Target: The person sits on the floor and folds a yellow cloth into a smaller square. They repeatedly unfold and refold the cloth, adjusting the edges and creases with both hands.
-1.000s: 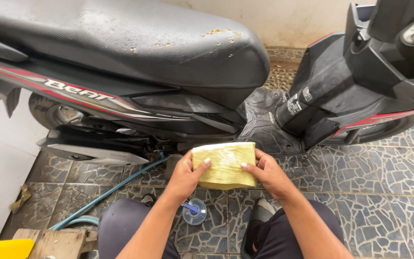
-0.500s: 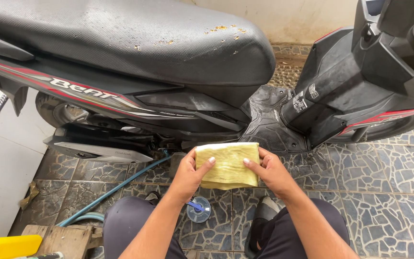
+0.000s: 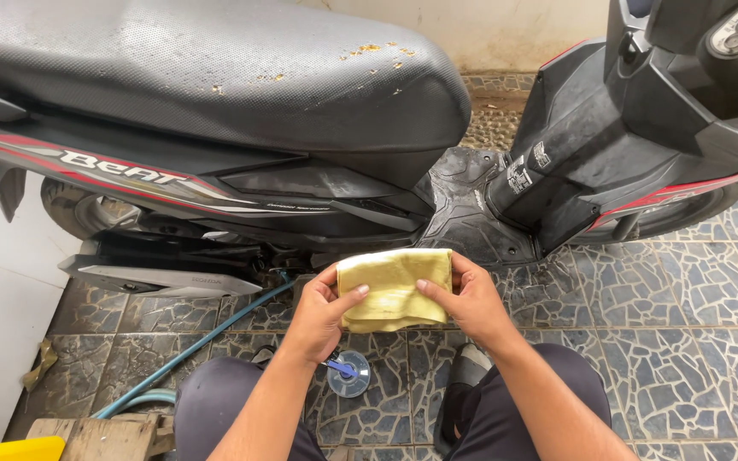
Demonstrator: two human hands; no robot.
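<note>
A folded yellow cloth (image 3: 395, 286) is held up between both hands in front of a black scooter. My left hand (image 3: 322, 312) grips its left edge, thumb laid over the front. My right hand (image 3: 467, 299) grips the right edge the same way. Just beyond the cloth lies the scooter's black footboard (image 3: 463, 205). The wide black seat (image 3: 215, 68), speckled with small yellow-brown bits, fills the top left. My knees in dark trousers show at the bottom.
A green hose (image 3: 207, 337) runs over the wet stone-pattern tiles (image 3: 685, 316) under the scooter. A small round clear lid with a blue part (image 3: 348, 373) lies on the floor between my knees. A wooden block (image 3: 96, 437) and a yellow object (image 3: 6, 449) sit bottom left.
The cloth and both hands stay in the same grip. The view has shifted slightly, so the scooter sits a little further left and higher.
</note>
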